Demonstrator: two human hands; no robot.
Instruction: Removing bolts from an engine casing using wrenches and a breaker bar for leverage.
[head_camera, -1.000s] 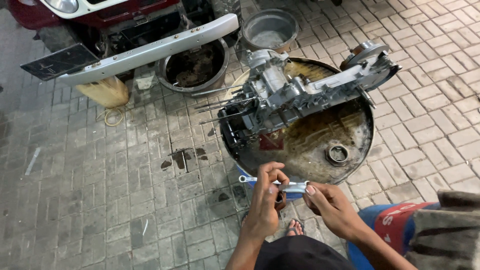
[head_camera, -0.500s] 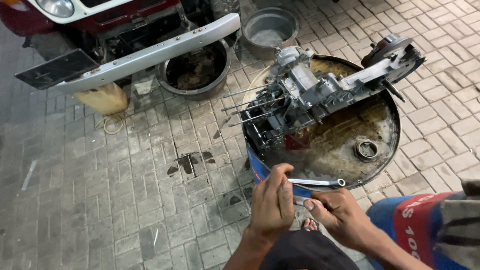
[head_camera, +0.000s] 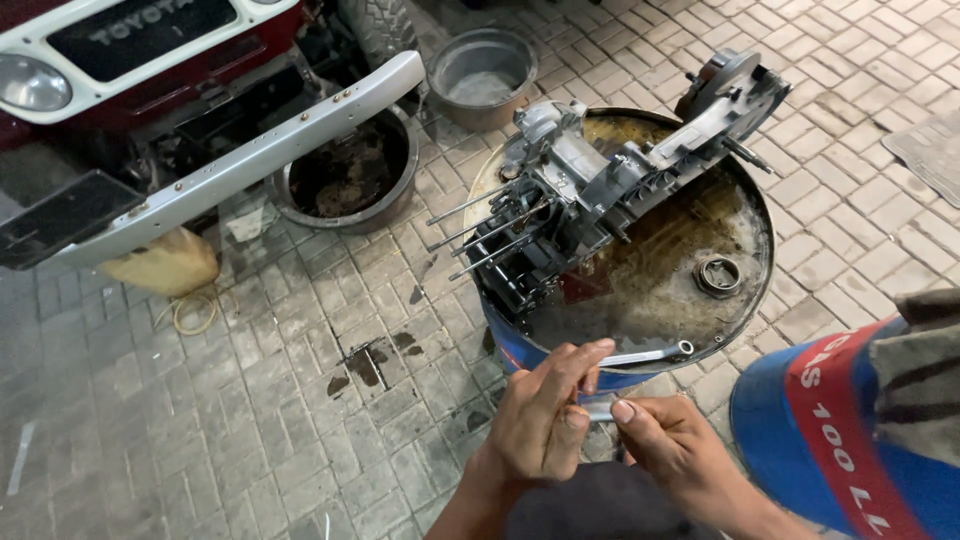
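My left hand (head_camera: 545, 415) grips the near end of a silver ring wrench (head_camera: 648, 355). The wrench's ring end reaches over the front rim of a rusty, oily drum top (head_camera: 757, 250). My right hand (head_camera: 668, 440) is close beside the left, its thumb and fingers pinching a small shiny metal piece (head_camera: 598, 410). On the drum lies a grey engine casing (head_camera: 600, 185) with long studs (head_camera: 485, 230) sticking out to the left. A round metal ring (head_camera: 717, 275) rests on the drum top to the right of the casing.
A vehicle's front with a pale bumper (head_camera: 250, 150) stands at the upper left. Near it are a dirty oil pan (head_camera: 345, 175), a metal bowl (head_camera: 480, 75) and a tan jerrycan (head_camera: 160, 265). A blue and red drum (head_camera: 840, 430) stands at my right. Oil stains (head_camera: 365, 365) mark the paving.
The wrench has shifted rightward, so its ring end now lies over the drum's rim. Both hands have moved slightly right and lower in view, and the camera has come closer.
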